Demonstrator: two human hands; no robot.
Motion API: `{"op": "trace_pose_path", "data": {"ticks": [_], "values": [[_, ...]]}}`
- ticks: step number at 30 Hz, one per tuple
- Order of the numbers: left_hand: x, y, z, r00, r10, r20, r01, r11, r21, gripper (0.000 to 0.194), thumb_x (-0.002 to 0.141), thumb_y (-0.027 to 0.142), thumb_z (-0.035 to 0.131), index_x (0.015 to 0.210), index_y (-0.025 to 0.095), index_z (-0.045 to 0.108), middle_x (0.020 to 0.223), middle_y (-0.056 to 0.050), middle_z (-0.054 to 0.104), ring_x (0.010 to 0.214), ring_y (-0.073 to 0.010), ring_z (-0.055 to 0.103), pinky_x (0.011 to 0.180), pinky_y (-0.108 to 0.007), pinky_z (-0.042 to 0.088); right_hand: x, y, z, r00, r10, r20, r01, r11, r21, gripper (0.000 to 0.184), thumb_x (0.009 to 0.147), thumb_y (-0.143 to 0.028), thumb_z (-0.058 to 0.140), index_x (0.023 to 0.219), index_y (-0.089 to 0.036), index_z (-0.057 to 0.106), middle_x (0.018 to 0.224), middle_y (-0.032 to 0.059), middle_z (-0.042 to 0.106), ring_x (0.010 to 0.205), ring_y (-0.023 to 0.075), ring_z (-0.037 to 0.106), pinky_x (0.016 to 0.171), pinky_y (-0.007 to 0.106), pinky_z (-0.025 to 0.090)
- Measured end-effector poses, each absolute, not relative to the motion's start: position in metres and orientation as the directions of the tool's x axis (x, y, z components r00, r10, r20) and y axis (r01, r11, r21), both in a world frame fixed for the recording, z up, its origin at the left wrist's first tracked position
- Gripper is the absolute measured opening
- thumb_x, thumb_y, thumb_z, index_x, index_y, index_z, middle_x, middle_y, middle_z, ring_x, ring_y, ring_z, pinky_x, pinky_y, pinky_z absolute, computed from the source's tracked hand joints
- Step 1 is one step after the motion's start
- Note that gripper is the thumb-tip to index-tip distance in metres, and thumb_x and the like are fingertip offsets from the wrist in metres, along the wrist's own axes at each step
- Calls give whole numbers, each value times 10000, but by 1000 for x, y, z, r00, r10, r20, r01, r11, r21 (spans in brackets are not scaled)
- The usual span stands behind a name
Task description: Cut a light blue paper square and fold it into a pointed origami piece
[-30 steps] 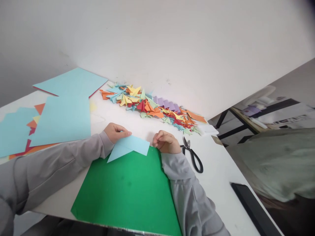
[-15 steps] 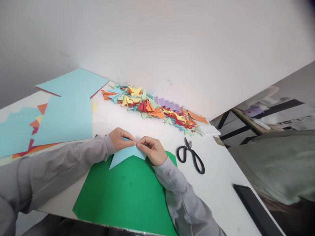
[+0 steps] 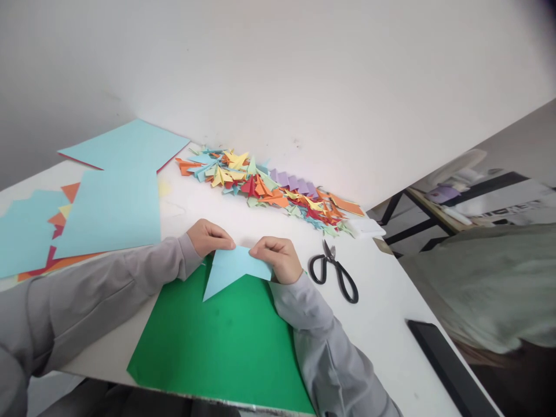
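Observation:
A folded sheet of light blue paper [image 3: 237,266] is held over the far part of a green mat [image 3: 217,341]. One pointed flap of it hangs down toward me at the left. My left hand [image 3: 208,237] pinches its upper left edge between thumb and fingers. At the upper right edge, my right hand [image 3: 280,258] grips the same paper, thumb toward the left hand. A short gap separates the two hands. Black-handled scissors [image 3: 333,271] lie on the white table, just right of my right hand.
Beyond my hands, a long pile of small folded paper planes [image 3: 260,185] runs along the wall. Large light blue sheets [image 3: 117,214] lie at the left, over coloured scraps. A black flat object [image 3: 447,365] rests near the table's right edge.
My right hand came in from the right, beside the paper, and took hold of it. The hands met at the top edge, then parted slightly, and the paper shifted a little right.

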State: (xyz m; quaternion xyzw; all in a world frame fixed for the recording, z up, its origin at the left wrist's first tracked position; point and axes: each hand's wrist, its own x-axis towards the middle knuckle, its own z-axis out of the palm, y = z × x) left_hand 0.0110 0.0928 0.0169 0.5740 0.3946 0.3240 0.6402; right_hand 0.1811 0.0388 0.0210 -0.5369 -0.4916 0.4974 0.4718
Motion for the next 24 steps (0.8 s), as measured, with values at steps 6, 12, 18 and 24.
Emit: {"op": "trace_pose_path", "data": {"ticks": [6, 12, 18, 24], "values": [[12, 95, 18, 499, 822, -274, -77, 357, 931, 83, 462, 158, 693, 497, 104, 641, 376, -18, 562, 345, -115, 507, 375, -235, 426, 199, 46, 16, 36, 996, -80, -15, -80, -997, 100, 480, -217, 687, 448, -157, 614, 328, -54, 467, 321, 59, 340, 352, 207, 201], [10, 97, 16, 487, 834, -260, -160, 378, 912, 185, 398, 189, 750, 506, 91, 636, 397, -31, 581, 352, -125, 526, 378, -241, 457, 203, 47, 12, 92, 996, -9, -83, -2, -997, 297, 494, -266, 730, 374, -159, 480, 334, -72, 408, 340, 45, 311, 373, 209, 177], [10, 97, 17, 482, 838, -255, -172, 376, 910, 210, 391, 198, 764, 515, 86, 635, 407, -35, 586, 357, -123, 530, 376, -239, 462, 200, 46, 14, 127, 991, -30, -123, -15, -992, 402, 542, -383, 702, 368, -174, 406, 304, -87, 323, 291, 36, 247, 337, 218, 114], [9, 97, 13, 485, 847, -218, -178, 340, 923, 190, 455, 203, 739, 572, 86, 646, 446, -30, 601, 385, -125, 540, 387, -248, 472, 201, 44, 15, 133, 991, 22, -27, 26, -999, 483, 581, -460, 665, 332, -180, 360, 248, -83, 296, 248, 30, 222, 306, 220, 89]]}}
